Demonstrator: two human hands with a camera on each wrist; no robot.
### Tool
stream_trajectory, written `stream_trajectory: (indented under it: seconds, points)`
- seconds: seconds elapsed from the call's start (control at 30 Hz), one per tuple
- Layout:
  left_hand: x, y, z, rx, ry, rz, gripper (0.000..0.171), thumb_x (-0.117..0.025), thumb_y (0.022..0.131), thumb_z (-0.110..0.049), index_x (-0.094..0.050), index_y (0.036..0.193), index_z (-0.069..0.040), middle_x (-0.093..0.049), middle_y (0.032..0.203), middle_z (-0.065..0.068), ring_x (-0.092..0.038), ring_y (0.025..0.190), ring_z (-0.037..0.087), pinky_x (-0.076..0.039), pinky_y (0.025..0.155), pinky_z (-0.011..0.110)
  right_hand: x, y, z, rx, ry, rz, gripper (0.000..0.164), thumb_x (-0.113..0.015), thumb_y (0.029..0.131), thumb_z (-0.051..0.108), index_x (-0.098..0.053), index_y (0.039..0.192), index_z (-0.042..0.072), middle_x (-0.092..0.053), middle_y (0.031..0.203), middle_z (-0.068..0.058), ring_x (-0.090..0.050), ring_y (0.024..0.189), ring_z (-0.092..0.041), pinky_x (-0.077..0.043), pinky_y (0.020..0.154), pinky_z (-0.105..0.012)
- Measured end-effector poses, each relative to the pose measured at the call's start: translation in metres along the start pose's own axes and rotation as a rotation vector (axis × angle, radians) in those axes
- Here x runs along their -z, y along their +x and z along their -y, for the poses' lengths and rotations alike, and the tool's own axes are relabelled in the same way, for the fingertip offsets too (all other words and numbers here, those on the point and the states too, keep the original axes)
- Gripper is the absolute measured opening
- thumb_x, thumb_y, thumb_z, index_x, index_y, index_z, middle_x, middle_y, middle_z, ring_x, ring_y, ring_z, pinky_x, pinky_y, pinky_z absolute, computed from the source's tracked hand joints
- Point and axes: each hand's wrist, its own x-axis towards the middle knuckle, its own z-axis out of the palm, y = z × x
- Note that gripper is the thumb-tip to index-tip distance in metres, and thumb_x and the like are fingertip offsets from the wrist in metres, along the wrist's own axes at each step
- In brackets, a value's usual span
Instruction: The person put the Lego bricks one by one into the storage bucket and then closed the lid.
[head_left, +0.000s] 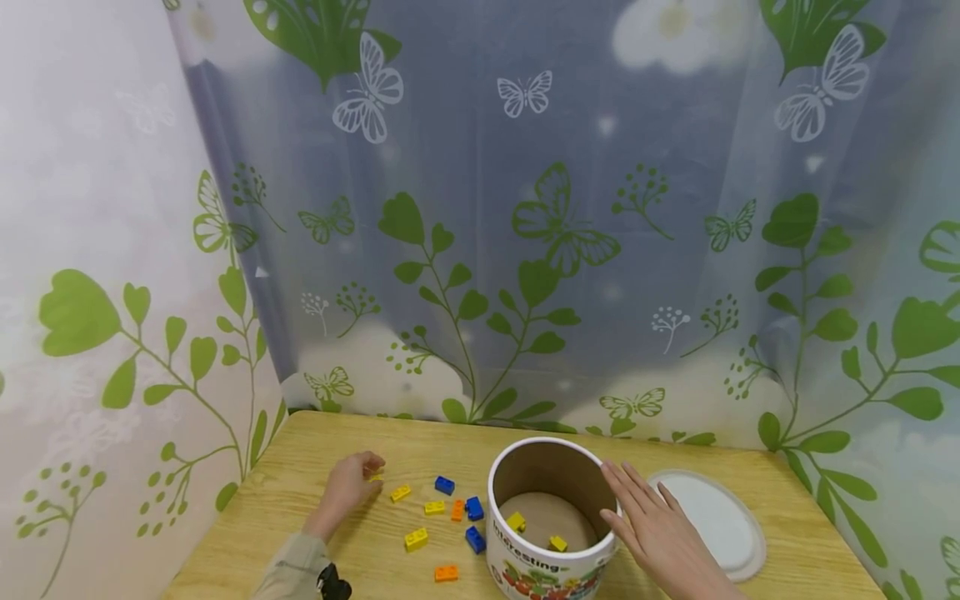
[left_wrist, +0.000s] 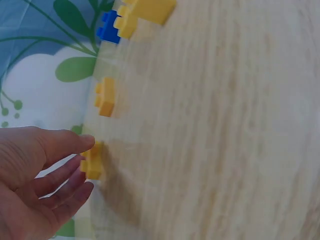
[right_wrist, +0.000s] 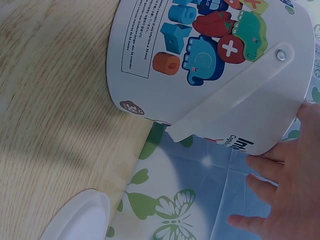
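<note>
At the left of the table, my left hand [head_left: 351,492] is around a small yellow toy brick [left_wrist: 92,162]. In the left wrist view its thumb lies at one end of the brick and the fingertips near the other, with no firm pinch visible. My right hand [head_left: 652,521] lies with straight fingers against the right rim of a white printed bucket [head_left: 495,521]. Inside the bucket are two yellow bricks, one to the left [head_left: 516,522] and one to the right [head_left: 557,544]. In the right wrist view the fingers [right_wrist: 265,169] touch the bucket's edge.
Between left hand and bucket lie loose bricks: yellow [head_left: 416,539], blue [head_left: 476,540], orange [head_left: 446,573] and several others. A white lid [head_left: 712,521] lies right of the bucket, partly behind the right hand. A patterned curtain [head_left: 480,250] hangs behind the wooden table [head_left: 337,437].
</note>
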Motion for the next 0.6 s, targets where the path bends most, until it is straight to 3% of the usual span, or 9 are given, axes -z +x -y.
stream_trajectory:
  seconds: [0.3, 0.6]
  points:
    - [-0.003, -0.001, 0.003, 0.026, 0.049, -0.007, 0.014, -0.079, 0.082, 0.005, -0.073, 0.091, -0.004, -0.07, 0.084, 0.004, -0.061, 0.076, 0.018, -0.053, 0.069, 0.037, 0.0, 0.0, 0.0, -0.003, -0.002, 0.008, 0.059, -0.05, 0.106, 0.041, -0.041, 0.156, 0.012, -0.045, 0.157, -0.008, -0.041, 0.144, -0.031, -0.035, 0.11, -0.065]
    - [0.003, -0.001, -0.016, -0.018, -0.011, -0.022, 0.015, -0.08, 0.082, 0.003, -0.075, 0.094, -0.005, -0.072, 0.087, 0.003, -0.065, 0.079, 0.018, -0.058, 0.073, 0.04, 0.0, 0.0, 0.0, -0.001, -0.007, -0.002, 0.058, -0.05, 0.106, 0.041, -0.042, 0.156, 0.012, -0.045, 0.156, -0.008, -0.041, 0.144, -0.031, -0.036, 0.11, -0.065]
